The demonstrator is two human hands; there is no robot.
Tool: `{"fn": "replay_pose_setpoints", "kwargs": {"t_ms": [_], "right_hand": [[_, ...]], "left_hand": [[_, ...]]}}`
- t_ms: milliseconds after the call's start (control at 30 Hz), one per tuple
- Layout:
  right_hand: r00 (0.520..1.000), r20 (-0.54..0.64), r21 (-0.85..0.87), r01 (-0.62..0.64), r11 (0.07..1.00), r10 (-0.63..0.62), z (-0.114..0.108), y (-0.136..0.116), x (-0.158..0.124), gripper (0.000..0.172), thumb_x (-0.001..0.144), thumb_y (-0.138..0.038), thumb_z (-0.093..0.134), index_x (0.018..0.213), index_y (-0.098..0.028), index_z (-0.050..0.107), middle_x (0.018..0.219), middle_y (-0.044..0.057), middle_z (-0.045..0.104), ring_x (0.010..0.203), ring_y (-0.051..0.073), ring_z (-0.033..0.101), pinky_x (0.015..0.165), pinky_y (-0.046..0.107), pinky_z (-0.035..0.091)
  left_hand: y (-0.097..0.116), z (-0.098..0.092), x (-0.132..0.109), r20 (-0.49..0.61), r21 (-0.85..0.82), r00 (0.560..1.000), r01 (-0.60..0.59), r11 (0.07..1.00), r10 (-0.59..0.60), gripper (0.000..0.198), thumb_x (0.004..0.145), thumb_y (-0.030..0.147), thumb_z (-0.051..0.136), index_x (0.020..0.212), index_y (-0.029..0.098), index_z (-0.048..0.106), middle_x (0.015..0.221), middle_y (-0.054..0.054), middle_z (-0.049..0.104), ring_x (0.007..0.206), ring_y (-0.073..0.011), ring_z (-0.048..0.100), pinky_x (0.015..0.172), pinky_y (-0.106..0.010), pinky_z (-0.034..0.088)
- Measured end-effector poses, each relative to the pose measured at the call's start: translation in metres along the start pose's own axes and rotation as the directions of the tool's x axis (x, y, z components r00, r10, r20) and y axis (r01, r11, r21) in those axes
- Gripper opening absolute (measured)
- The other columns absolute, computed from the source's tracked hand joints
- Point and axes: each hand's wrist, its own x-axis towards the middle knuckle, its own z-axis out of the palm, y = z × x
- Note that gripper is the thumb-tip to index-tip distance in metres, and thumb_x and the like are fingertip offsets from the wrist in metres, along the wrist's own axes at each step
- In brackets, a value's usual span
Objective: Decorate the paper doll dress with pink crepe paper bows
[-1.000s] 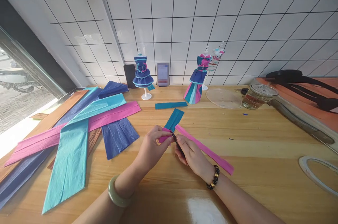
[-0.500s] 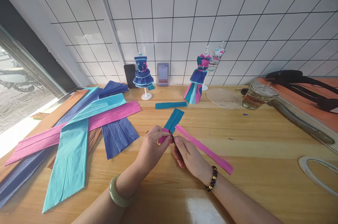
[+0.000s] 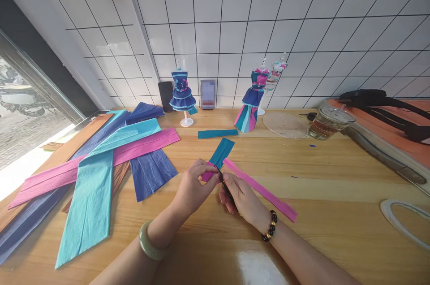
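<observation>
My left hand (image 3: pixel 193 188) pinches the near end of a long pink crepe paper strip (image 3: pixel 262 191) that runs to the right across the wooden table (image 3: pixel 336 177). My right hand (image 3: pixel 242 197) is closed round a pair of dark scissors (image 3: pixel 224 183), whose tips meet the pink strip right beside my left fingertips. A teal paper strip (image 3: pixel 221 151) lies just behind both hands, touching the pink strip's end. I wear a pale green bangle on the left wrist and a dark bead bracelet on the right.
Long crepe sheets in turquoise (image 3: pixel 90 186), pink (image 3: pixel 67 173), blue (image 3: pixel 151 170) and brown lie at the left. Two small dress mannequins (image 3: pixel 181 94) (image 3: pixel 251 105), a phone, a clear plate (image 3: pixel 285 124) and a glass cup (image 3: pixel 331 121) line the tiled wall. A white ring (image 3: pixel 401 220) lies right.
The scissors' tips have shifted slightly at the pink strip's end between my fingers. The hands stay in nearly the same spot.
</observation>
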Motion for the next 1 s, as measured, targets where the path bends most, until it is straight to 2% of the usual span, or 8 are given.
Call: {"fn": "replay_pose_setpoints", "kwargs": {"t_ms": [267, 700, 1000], "right_hand": [[1.000, -0.028, -0.041, 0.000, 0.999, -0.001, 0.0016, 0.0018, -0.0005, 0.043, 0.089, -0.053, 0.026, 0.069, -0.019, 0.043, 0.048, -0.006, 0.047, 0.033, 0.006, 0.040, 0.036, 0.018, 0.030], [1.000, -0.019, 0.022, 0.005, 1.000, -0.005, 0.0010, 0.0073, 0.0022, 0.041, 0.089, -0.054, 0.026, 0.084, -0.019, 0.047, 0.055, -0.003, 0.055, 0.033, 0.007, 0.043, 0.034, 0.018, 0.031], [1.000, -0.016, -0.067, 0.022, 0.997, -0.023, 0.0019, 0.0087, 0.0015, 0.043, 0.090, -0.053, 0.024, 0.074, -0.019, 0.045, 0.056, -0.004, 0.054, 0.033, 0.005, 0.042, 0.034, 0.017, 0.029]], "left_hand": [[-0.0025, -0.0005, 0.0007, -0.004, 0.024, 1.000, 0.005, 1.000, -0.005, 0.016, 0.076, 0.014, 0.055, 0.066, 0.020, 0.067, 0.072, -0.002, 0.060, 0.070, -0.0141, 0.057, 0.069, -0.026, 0.045], [0.0066, -0.0040, 0.0028, -0.014, 0.008, 0.997, 0.072, 0.997, -0.072, 0.020, 0.075, 0.014, 0.054, 0.058, 0.019, 0.063, 0.069, -0.001, 0.061, 0.067, -0.0124, 0.056, 0.067, -0.024, 0.045], [0.0032, -0.0028, 0.0010, 0.030, 0.025, 0.999, 0.040, 0.999, -0.040, 0.017, 0.075, 0.013, 0.052, 0.063, 0.020, 0.063, 0.071, 0.000, 0.058, 0.070, -0.0126, 0.055, 0.068, -0.025, 0.044]]}}
